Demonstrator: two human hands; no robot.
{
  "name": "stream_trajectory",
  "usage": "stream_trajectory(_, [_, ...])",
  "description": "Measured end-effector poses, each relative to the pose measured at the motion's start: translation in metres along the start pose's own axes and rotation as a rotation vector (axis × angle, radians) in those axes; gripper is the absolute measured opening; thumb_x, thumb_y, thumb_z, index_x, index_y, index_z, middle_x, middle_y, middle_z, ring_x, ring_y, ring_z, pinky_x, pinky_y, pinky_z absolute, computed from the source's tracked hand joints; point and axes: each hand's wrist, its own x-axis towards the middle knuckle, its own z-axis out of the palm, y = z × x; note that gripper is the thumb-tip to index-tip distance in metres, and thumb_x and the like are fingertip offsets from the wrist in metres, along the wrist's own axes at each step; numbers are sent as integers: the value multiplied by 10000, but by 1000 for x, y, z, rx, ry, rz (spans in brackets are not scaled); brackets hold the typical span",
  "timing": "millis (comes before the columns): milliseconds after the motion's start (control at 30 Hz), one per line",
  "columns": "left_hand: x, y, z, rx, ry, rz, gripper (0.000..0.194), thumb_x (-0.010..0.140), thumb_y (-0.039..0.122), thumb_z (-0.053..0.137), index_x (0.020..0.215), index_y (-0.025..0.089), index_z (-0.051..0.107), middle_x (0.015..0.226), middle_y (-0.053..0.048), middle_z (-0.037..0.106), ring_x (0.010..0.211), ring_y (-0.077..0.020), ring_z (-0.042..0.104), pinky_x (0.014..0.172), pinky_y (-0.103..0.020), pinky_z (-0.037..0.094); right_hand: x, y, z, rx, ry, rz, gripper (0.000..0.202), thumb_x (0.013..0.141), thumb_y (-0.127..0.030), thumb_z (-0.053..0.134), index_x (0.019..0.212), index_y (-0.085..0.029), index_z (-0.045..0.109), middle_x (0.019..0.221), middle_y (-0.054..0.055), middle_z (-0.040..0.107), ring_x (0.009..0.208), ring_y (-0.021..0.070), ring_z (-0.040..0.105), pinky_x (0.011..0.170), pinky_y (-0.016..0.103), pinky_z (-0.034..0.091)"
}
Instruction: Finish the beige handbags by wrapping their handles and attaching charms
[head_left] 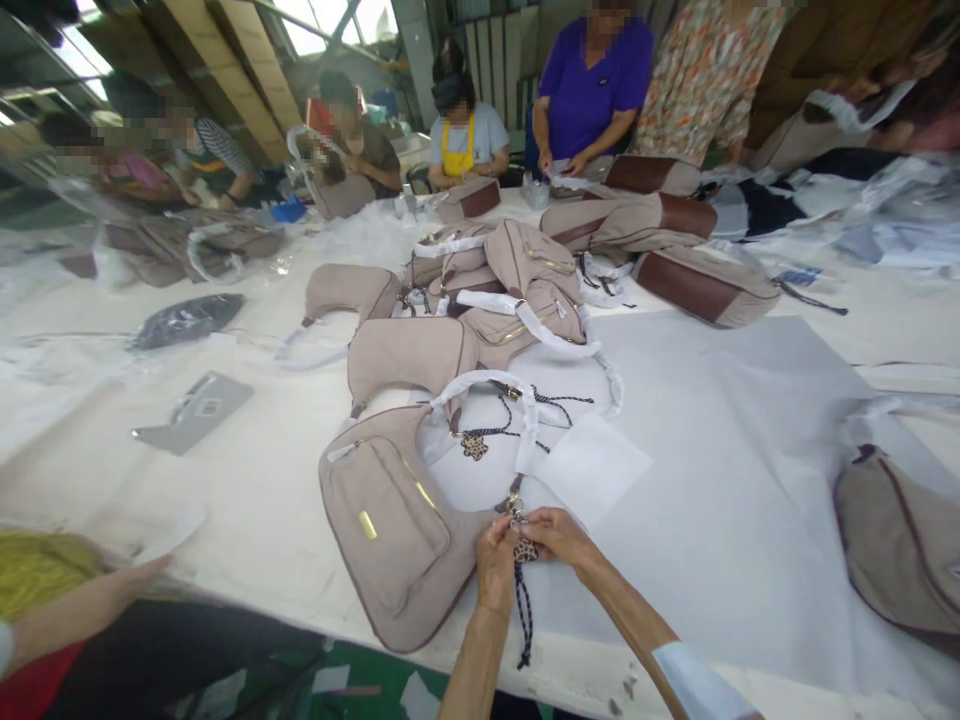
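The left hand (495,572) and right hand (559,534) each pinch closed at the top of a leopard-print charm (527,549), beside a beige shoulder bag (395,550) at the tabletop's (262,520) near edge. Its strap (527,432) is already wrapped in white; whether the charm is fastened, I cannot tell.
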Motion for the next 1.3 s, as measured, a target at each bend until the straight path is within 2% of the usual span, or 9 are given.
stream_trajectory(133, [-9, -14, 4, 4, 47, -27, 290, 515, 258, 719, 765, 113, 720, 685, -63, 700, 622, -152, 596, 632, -265, 448, -11, 23, 9, 62, 67, 9, 226, 613, -380, 589, 708, -178, 551, 550, -29, 546, 501, 99, 491, 489, 239, 420])
stream_trajectory(233, [-14, -20, 4, 21, 71, -48, 322, 497, 266, 727, 777, 107, 713, 666, -64, 696, 611, -153, 599, 620, -266, 444, -13, 21, -9, 2, 103, -24, 206, 601, -367, 596, 688, -182, 571, 564, -5, 572, 521, 130, 517, 505, 270, 436])
stream_trajectory(367, [-19, -17, 4, 5, 63, -77, 381, 455, 291, 761, 780, 103, 694, 653, -68, 687, 581, -169, 610, 560, -276, 446, -5, -1, -83, -231, 581, -315, 336, 703, -425, 513, 887, -163, 616, 859, 84, 651, 802, 199, 586, 803, 357, 469])
stream_trajectory(467, [-21, -15, 4, -19, 47, -59, 415, 442, 302, 786, 790, 100, 683, 646, -69, 683, 573, -170, 613, 541, -274, 450, 13, -21, -141, -496, 846, -383, 552, 675, -382, 564, 1170, -142, 520, 1212, 153, 541, 1152, 295, 446, 974, 432, 364])
stream_trajectory(567, [-21, -16, 5, -34, 19, -59, 461, 450, 348, 796, 807, 83, 675, 621, -82, 681, 554, -175, 606, 521, -281, 450, 28, -29, -171, -583, 713, -204, 589, 626, -297, 611, 1194, -175, 518, 1245, 152, 532, 1212, 337, 393, 980, 476, 324])
stream_trajectory(667, [-21, -18, 5, -55, 19, -70, 484, 446, 366, 803, 809, 73, 672, 618, -94, 683, 556, -179, 607, 522, -283, 451, 23, -21, -177, -517, 514, -87, 302, 638, -284, 591, 907, -168, 662, 908, 121, 677, 936, 292, 587, 831, 420, 425])
stream_trajectory(767, [-19, -18, 5, -90, 12, -84, 472, 446, 342, 803, 816, 79, 673, 645, -89, 689, 577, -181, 617, 537, -283, 453, -3, -4, -170, -455, 400, -61, 244, 640, -321, 587, 803, -164, 679, 751, 71, 695, 736, 226, 626, 695, 342, 466])
stream_trajectory(933, [-19, -13, 6, -108, 35, -128, 439, 443, 272, 794, 827, 95, 675, 677, -70, 696, 596, -158, 619, 583, -269, 455, -42, 21, -143, -161, 230, -49, 355, 621, -323, 576, 920, -148, 651, 894, 67, 713, 816, 216, 638, 734, 327, 486])
stream_trajectory(1300, [-20, 3, 10, -84, -7, -180, 431, 500, 282, 765, 872, 96, 652, 662, -71, 685, 583, -176, 625, 528, -277, 468, -42, 20, -117, -147, 157, 14, 381, 579, -280, 574, 928, -140, 637, 877, 73, 709, 761, 212, 637, 682, 334, 494])
